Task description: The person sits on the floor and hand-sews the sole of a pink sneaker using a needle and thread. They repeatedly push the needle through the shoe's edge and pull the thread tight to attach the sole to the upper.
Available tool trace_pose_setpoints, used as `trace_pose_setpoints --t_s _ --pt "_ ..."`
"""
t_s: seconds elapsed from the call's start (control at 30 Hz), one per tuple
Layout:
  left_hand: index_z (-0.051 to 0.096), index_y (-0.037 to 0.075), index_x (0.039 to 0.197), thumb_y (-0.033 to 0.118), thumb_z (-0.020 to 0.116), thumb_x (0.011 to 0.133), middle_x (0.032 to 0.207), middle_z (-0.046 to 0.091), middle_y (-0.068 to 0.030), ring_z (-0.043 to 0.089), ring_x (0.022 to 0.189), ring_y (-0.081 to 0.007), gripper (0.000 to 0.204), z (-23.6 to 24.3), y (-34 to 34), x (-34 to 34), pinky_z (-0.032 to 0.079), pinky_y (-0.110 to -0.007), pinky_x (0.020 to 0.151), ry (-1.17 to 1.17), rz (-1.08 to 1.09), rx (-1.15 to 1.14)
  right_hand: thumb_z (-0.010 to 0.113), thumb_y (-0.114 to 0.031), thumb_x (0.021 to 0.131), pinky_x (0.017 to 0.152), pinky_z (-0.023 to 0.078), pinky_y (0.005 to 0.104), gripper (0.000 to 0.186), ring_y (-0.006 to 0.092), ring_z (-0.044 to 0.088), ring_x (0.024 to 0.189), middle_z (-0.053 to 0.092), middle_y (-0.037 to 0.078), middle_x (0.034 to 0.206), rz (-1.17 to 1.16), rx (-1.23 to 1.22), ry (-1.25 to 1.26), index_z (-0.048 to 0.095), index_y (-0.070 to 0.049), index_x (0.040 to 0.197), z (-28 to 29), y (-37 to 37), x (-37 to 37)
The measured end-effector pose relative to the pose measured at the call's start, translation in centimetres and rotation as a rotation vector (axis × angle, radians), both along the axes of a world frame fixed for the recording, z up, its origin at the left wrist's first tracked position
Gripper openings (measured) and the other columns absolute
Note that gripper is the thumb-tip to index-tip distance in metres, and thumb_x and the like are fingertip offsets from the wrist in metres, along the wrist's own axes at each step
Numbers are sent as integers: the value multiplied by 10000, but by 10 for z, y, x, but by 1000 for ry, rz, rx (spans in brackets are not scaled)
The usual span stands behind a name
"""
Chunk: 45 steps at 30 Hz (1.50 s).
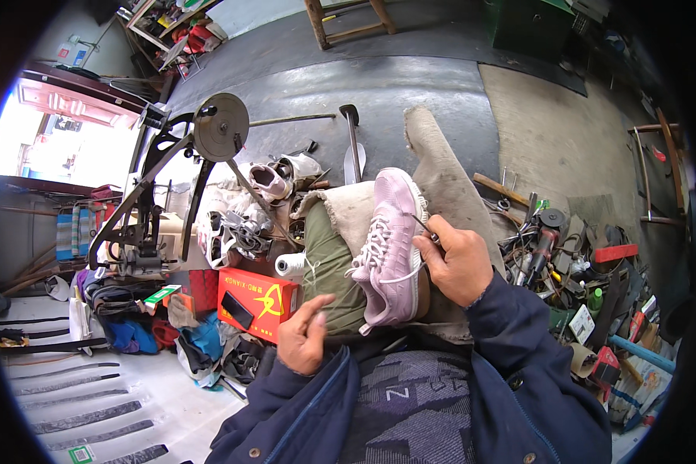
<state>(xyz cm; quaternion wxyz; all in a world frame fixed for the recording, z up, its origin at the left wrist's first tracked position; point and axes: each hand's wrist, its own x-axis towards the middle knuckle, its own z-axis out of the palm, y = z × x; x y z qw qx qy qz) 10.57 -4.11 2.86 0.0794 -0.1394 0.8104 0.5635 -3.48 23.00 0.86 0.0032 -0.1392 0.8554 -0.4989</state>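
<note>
On lap, over beige cloth (441, 185), pale pink laced sneaker (390, 247) lies sole-side right, steadied for stitching; right hand (458, 261) pinches thin metal awl (424, 226) at its edge; left hand (305, 336) loosely curled, holding white thread (barely visible) taut.

The shoe (390, 247) is light pink with white laces and a white edge. Under the shoe lies a tan cloth (441, 185) over a green trouser leg (329, 267). Left of the shoe sits a bright red box (257, 303) with a yellow mark and a black patch. Just beside the shoe are dark blue sleeves (518, 356), and below it a grey sweater (410, 410) with a dark pattern.
</note>
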Motion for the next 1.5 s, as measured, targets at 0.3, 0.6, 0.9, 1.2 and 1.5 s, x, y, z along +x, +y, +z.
trace_pose_setpoints --t_s 0.3,0.6,0.9,1.2,1.5 --pt "761 66 972 130 695 923 608 652 -100 617 483 -186 104 11 -66 43 468 -319 522 5 -269 -663 726 -104 948 572 491 423 179 396 682 672 674 203 749 -9 -12 29 573 -16 924 -6 1 0" --pt "474 76 877 321 431 1137 854 648 -129 701 1004 -341 360 15 -10 -6 467 -567 1107 559 504 952 731 -154 946 584 501 438 186 388 684 688 677 182 748 -25 -29 11 588 -35 928 -7 2 0" --pt "547 81 877 298 502 1100 593 388 -19 419 510 -164 314 -1 -1 3 569 -534 890 247 362 1088 755 -197 911 590 512 457 201 390 685 708 697 150 766 -21 169 41 606 -62 899 -1 6 -9" --pt "561 62 846 225 537 1069 591 383 -5 353 494 -121 278 -16 -6 24 599 -481 818 -40 450 1035 749 -98 872 562 479 427 172 364 657 643 658 163 718 -48 141 -2 590 -39 846 -4 -12 -13" --pt "548 79 837 247 510 1074 573 373 -6 358 474 -132 293 -23 -6 45 609 -488 851 -47 502 1127 734 -104 867 577 479 457 172 407 651 678 636 172 718 -25 179 -10 572 -50 844 -5 -17 -19"
